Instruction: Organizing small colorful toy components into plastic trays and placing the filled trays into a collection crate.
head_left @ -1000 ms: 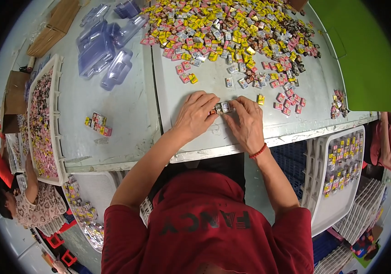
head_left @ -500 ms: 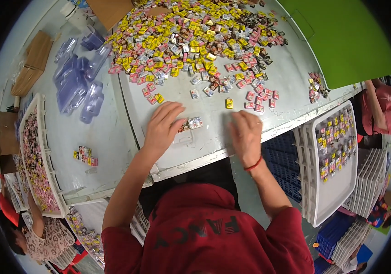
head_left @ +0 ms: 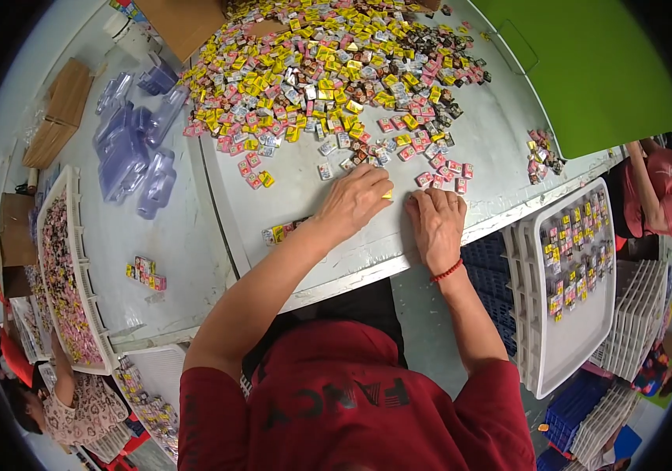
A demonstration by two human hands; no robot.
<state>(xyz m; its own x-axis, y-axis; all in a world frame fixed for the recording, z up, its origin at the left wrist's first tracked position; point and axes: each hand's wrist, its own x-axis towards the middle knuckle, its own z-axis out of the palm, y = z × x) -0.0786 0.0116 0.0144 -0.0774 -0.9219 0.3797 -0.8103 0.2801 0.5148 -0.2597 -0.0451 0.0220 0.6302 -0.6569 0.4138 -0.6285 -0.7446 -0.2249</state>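
Observation:
My left hand [head_left: 355, 200] reaches across the table with its fingertips pinched on a small yellow box [head_left: 387, 194]. To its right, my right hand [head_left: 438, 224] has its fingers bent down and drawn together just below a few pink boxes [head_left: 452, 169]; whatever lies under those fingertips is hidden. A short row of small boxes [head_left: 281, 232] lies beside my left forearm, which covers part of it. Beyond both hands spreads a large heap of tiny yellow, pink, white and dark boxes [head_left: 320, 71].
Clear plastic blister shells [head_left: 128, 149] are piled at the left. A small stack of boxes [head_left: 146, 272] stands nearer. White trays of boxes flank the table, one at the left [head_left: 77, 259], one at the right [head_left: 575, 330]. A green board [head_left: 587, 78] covers the far right. Other people work at both sides.
My left hand has moved right, off the row of boxes, and now grips the yellow box that lay alone. My right hand has shifted slightly right, and its fingers are bent down.

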